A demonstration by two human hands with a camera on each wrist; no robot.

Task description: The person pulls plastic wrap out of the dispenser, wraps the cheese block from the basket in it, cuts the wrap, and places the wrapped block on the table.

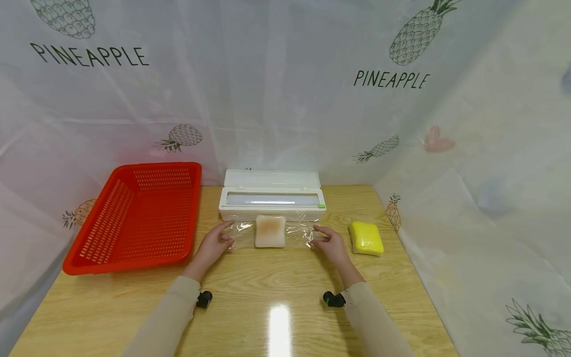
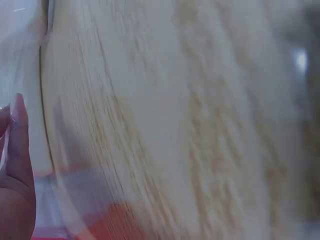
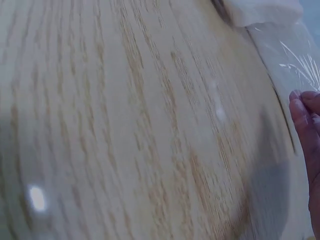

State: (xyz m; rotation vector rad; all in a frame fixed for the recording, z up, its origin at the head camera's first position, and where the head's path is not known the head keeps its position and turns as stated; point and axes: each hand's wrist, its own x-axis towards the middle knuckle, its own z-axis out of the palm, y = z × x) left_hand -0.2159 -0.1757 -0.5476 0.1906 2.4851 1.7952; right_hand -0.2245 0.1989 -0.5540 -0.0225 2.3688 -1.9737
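A slice of toasted bread point(image 1: 270, 231), possibly a toy one, lies in the middle of a strip of clear cling film point(image 1: 296, 231) in the head view. My left hand point(image 1: 212, 249) pinches the left end of this film between thumb and fingers; a fingertip and thumb point(image 2: 17, 112) show at the left wrist view's edge. At the opposite end, my right hand point(image 1: 333, 247) pinches the film, which creases near the fingertips point(image 3: 298, 107). Part of the bread point(image 3: 265, 11) appears at the top of the right wrist view.
Directly behind the bread stands a white cling film dispenser point(image 1: 273, 213) with its lid raised. A red plastic basket point(image 1: 192, 218) sits to the left. Right of my right hand lies a yellow, square, film-wrapped item point(image 1: 367, 238). All rest on a wooden table point(image 1: 241, 307).
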